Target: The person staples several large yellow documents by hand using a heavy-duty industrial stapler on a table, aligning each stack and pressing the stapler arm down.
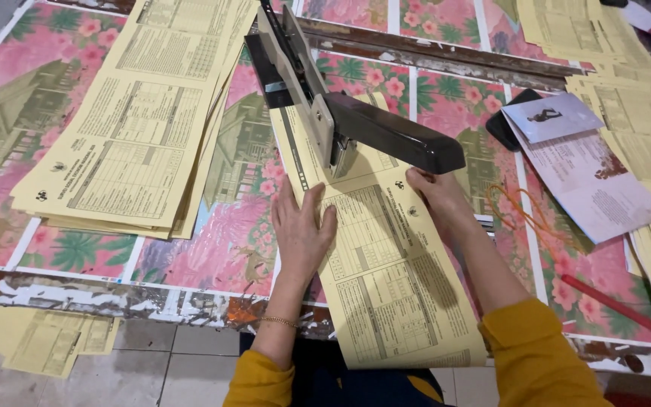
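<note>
A long strip of yellow printed forms [397, 279] lies on the table in front of me, its near end hanging over the table edge. A large long-arm stapler [340, 113], grey with a black handle, sits across the far part of the strip. My left hand [301, 230] lies flat, fingers spread, on the strip's left edge just below the stapler head. On the strip's right edge my right hand [438, 197] presses down, under the tip of the black handle. Neither hand grips anything.
A thick stack of yellow forms [133, 120] lies at the left, more yellow sheets [642, 113] at the right. White leaflets [589, 177] cover a black phone [502, 128]. An orange rubber band [518, 207] and a red pencil [615, 305] lie at right. The pink floral tablecloth [212, 249] covers the table; yellow papers [47, 343] lie on the floor.
</note>
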